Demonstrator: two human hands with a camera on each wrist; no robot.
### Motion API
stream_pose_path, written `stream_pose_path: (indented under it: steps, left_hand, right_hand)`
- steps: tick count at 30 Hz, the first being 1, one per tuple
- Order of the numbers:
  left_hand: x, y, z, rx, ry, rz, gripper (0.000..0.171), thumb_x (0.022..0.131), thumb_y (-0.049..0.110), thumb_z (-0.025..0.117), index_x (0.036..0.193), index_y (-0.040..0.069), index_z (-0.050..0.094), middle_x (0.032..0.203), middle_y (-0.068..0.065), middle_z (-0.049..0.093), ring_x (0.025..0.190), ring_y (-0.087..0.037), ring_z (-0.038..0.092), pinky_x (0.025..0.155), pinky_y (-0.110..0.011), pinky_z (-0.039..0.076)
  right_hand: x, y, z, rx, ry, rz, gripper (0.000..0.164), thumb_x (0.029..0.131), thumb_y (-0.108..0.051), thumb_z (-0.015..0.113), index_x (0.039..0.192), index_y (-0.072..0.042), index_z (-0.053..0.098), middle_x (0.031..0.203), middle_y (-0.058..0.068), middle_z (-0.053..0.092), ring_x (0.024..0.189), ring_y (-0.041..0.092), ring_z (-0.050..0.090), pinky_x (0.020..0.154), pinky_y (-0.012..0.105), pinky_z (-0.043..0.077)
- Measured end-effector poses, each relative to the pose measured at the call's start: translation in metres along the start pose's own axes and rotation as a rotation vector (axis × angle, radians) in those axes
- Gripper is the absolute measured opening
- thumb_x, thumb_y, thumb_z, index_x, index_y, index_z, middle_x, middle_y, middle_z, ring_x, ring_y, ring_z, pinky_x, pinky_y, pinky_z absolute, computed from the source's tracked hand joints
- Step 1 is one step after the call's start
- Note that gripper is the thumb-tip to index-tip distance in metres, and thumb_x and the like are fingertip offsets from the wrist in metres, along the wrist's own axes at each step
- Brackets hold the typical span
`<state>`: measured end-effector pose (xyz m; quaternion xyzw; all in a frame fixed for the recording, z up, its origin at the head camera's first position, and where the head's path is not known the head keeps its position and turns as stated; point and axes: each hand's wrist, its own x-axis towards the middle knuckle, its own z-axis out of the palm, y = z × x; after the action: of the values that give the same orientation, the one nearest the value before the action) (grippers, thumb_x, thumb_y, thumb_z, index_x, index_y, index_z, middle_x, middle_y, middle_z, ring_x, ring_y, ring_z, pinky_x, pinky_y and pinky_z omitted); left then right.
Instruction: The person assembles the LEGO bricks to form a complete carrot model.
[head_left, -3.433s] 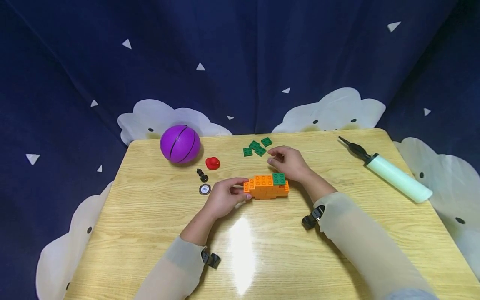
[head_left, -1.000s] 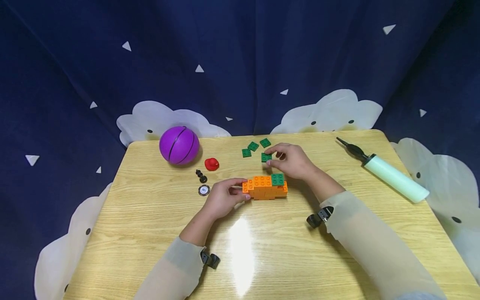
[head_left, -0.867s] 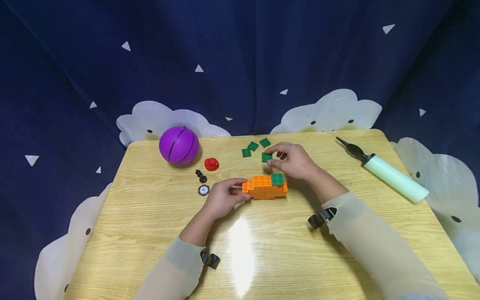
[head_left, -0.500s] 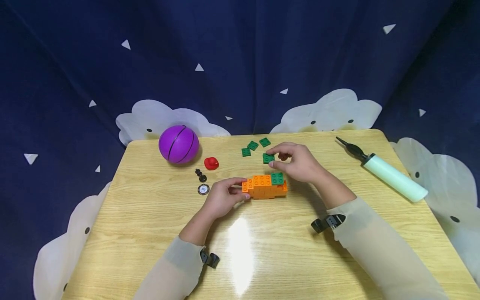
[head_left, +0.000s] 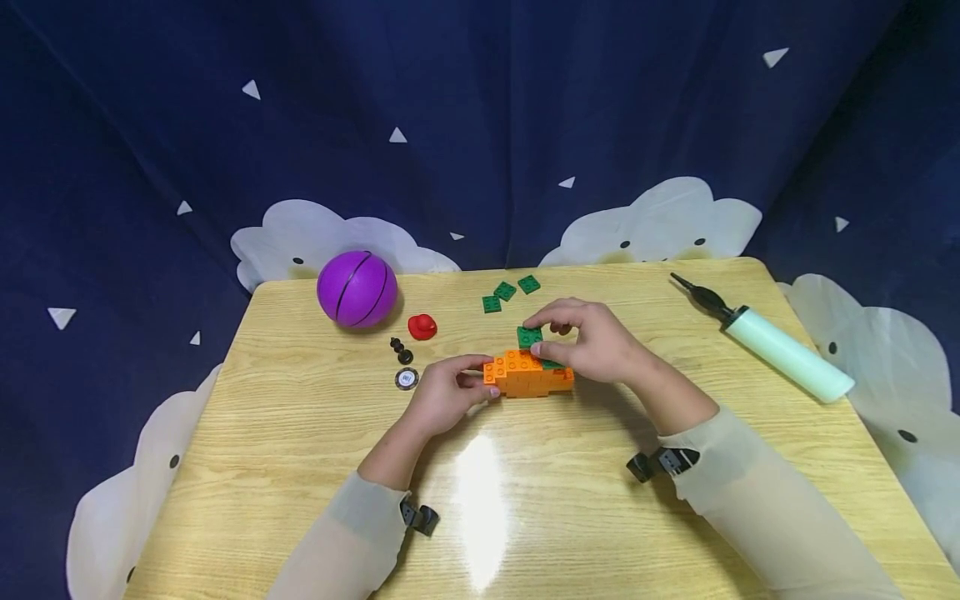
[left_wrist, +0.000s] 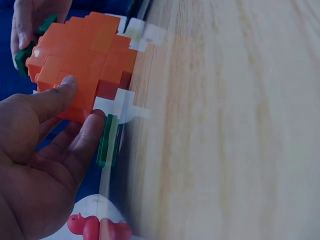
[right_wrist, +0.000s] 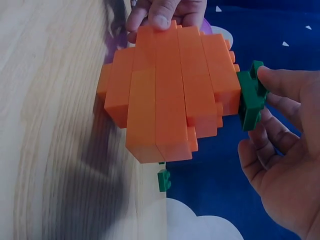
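My left hand (head_left: pixel 444 395) grips the left end of a stepped structure of orange toy bricks (head_left: pixel 528 383), with the thumb on its near side. My right hand (head_left: pixel 600 343) pinches a flat green brick (head_left: pixel 529 336) between thumb and index finger, just over the structure's top. Another green brick (head_left: pixel 552 364) is fixed on top toward the right end, partly covered by the right thumb. In the right wrist view the pinched brick (right_wrist: pixel 257 75) is close against the fixed green brick (right_wrist: pixel 248 105); whether they are joined I cannot tell.
Three loose green bricks (head_left: pixel 505 291) lie at the back of the table (head_left: pixel 337 467). Leftward are a purple ball (head_left: pixel 357 289), a red rubber duck (head_left: pixel 422 327), a black chess pawn (head_left: pixel 402 352) and a poker chip (head_left: pixel 407 379). A hand pump (head_left: pixel 783 350) lies at right.
My right hand has picked a green brick from the loose group, drawn it toward me, then brought it left and down to the orange structure's top. My left hand stays in place.
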<state>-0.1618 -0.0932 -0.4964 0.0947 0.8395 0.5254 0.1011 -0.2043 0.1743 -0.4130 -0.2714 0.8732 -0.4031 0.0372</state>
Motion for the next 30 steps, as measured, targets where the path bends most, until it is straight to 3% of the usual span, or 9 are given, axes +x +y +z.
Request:
stream_pose_path:
  steps: [10, 17, 24, 30]
  left_hand:
    - [0.0, 0.001, 0.0, 0.015, 0.004, 0.007, 0.048, 0.087, 0.017, 0.086, 0.133, 0.019, 0.071, 0.124, -0.003, 0.072, 0.092, -0.012, 0.075, 0.077, -0.03, 0.061]
    - [0.0, 0.0, 0.0, 0.011, -0.004, -0.009, 0.048, 0.087, 0.02, 0.087, 0.132, 0.019, 0.071, 0.119, -0.003, 0.073, 0.091, -0.011, 0.074, 0.079, -0.03, 0.061]
    - [0.0, 0.002, 0.0, -0.005, -0.003, -0.01, 0.048, 0.087, 0.02, 0.087, 0.132, 0.019, 0.071, 0.123, -0.003, 0.072, 0.092, -0.012, 0.074, 0.078, -0.03, 0.061]
    - [0.0, 0.001, 0.001, -0.001, -0.002, -0.009, 0.048, 0.087, 0.018, 0.087, 0.132, 0.019, 0.071, 0.119, -0.004, 0.074, 0.091, -0.012, 0.075, 0.077, -0.03, 0.061]
  right_hand:
    - [-0.006, -0.003, 0.006, -0.043, -0.029, -0.062, 0.031, 0.089, -0.021, 0.084, 0.119, -0.022, 0.077, 0.117, -0.007, 0.072, 0.106, 0.025, 0.064, 0.089, 0.047, 0.054]
    - [-0.009, -0.003, 0.009, -0.086, -0.046, -0.097, 0.032, 0.089, -0.02, 0.083, 0.12, -0.022, 0.077, 0.118, -0.008, 0.071, 0.112, 0.017, 0.061, 0.088, 0.048, 0.054]
    - [-0.012, -0.002, 0.01, -0.114, -0.055, -0.105, 0.031, 0.089, -0.021, 0.082, 0.119, -0.021, 0.077, 0.118, -0.007, 0.071, 0.111, 0.017, 0.06, 0.09, 0.049, 0.054]
    - [-0.013, -0.001, 0.011, -0.129, -0.047, -0.114, 0.03, 0.089, -0.02, 0.082, 0.118, -0.02, 0.077, 0.117, -0.008, 0.071, 0.111, 0.016, 0.06, 0.092, 0.043, 0.052]
